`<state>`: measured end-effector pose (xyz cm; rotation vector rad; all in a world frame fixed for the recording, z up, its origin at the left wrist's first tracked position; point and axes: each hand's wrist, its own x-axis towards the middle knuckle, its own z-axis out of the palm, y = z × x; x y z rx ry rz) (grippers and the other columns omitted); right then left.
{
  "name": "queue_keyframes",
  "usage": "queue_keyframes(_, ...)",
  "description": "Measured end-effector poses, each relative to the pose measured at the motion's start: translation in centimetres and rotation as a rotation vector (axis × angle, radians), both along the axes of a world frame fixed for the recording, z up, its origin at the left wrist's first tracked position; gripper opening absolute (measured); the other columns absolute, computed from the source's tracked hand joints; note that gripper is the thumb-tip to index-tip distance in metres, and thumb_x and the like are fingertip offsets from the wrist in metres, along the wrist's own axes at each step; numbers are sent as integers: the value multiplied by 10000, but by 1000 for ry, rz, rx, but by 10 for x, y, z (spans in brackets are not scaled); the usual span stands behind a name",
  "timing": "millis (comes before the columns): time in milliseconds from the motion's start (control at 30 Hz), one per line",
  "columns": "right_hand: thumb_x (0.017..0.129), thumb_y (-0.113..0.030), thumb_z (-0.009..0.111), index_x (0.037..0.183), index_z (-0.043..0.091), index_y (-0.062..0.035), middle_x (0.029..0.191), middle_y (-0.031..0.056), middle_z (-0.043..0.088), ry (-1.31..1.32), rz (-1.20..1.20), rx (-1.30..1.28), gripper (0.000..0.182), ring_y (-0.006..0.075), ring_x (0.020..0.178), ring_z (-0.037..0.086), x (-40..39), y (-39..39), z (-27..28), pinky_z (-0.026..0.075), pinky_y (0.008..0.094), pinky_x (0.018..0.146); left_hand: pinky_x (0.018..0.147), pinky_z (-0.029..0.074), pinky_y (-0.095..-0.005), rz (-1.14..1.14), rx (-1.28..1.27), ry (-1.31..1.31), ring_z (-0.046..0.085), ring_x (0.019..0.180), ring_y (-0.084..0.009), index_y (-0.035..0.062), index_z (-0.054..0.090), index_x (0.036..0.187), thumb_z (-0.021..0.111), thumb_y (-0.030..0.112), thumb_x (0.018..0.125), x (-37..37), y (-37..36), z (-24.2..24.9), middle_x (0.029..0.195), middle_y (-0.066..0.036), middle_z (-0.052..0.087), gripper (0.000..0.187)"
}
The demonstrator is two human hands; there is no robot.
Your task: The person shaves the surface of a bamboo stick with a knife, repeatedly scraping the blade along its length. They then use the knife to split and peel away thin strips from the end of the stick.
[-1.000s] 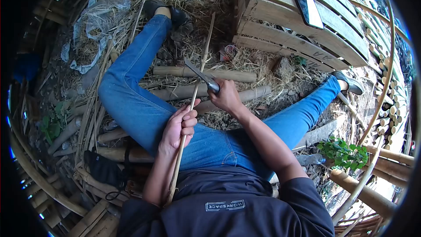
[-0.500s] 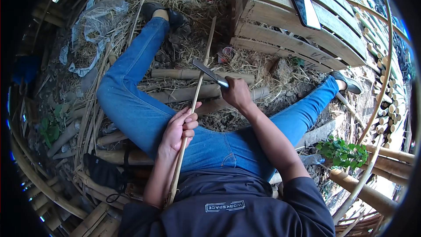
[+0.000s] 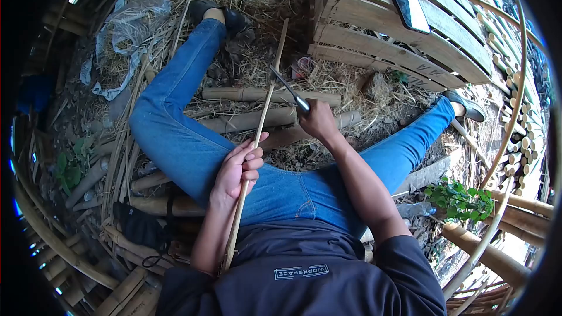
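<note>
Tan strip [image 3: 261, 123] within curled left fingers [image 3: 252, 164]

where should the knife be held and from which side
Best by the handle, I'd say, coming from the right, as the right hand does: the knife slants forward and left, its blade crossing the stick in view, while its handle end points back rightward.

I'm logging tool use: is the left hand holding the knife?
No, the right hand grips the knife; the left hand holds the strip.
</note>
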<state>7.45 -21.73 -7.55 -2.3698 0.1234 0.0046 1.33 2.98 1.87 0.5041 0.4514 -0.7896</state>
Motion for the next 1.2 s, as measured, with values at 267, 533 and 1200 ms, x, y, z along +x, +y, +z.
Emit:
queue_keyframes(267,811,-170,626,862,641,52,740,289,634,-87,144,83,228,465,739,635,-8,2,29,516,518,697,379,204,-139,10,-88,5,261,549,-4,21,466,1373,413,129,1046,2,2,-4,736,55,342,348)
queue_keyframes(533,773,-128,619,840,663,-4,751,265,643,-108,57,69,147,455,739,640,-2,-10,25,521,500,706,383,200,-146,28,-162,16,268,563,-11,13,461,1375,404,113,1045,0,4,-8,756,51,358,349)
queue_keyframes(1200,826,-189,635,803,645,51,717,292,622,-15,-29,-5,242,446,690,638,7,-27,14,500,500,654,377,231,-142,93,-327,84,262,548,-13,9,426,1383,406,140,1052,-3,9,-8,754,45,361,357)
